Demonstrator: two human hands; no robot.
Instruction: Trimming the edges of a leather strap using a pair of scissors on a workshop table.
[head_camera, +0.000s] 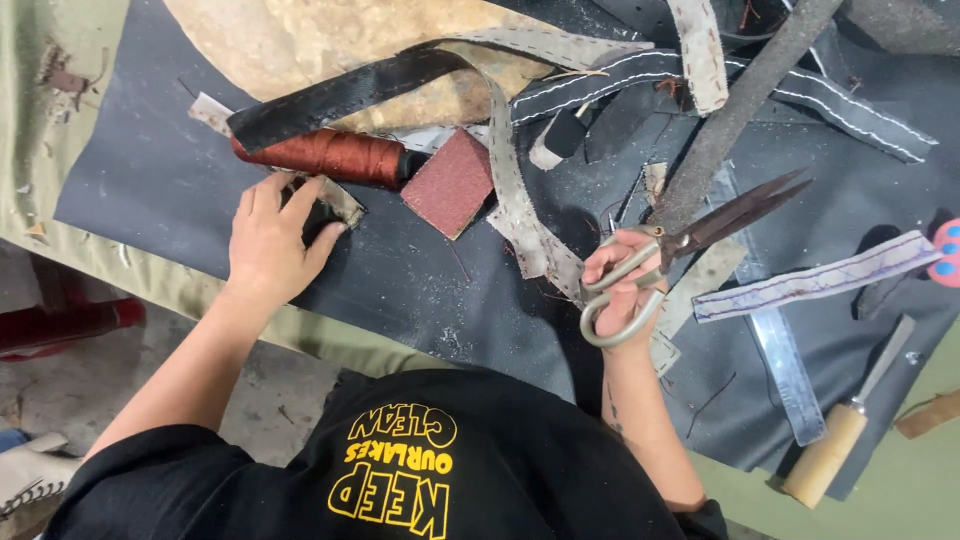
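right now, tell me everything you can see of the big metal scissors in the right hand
The large metal scissors have pale steel loop handles and dark, tarnished blades. The blades are nearly closed and point up and right, lying low over the black sheet. The right hand grips them, fingers through the loops. A grey stitched strap lies just left of the handles.

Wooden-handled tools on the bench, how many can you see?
1: a chisel-like tool with a wooden handle lies at the lower right, beyond the right hand holding scissors. Scraps may hide others.
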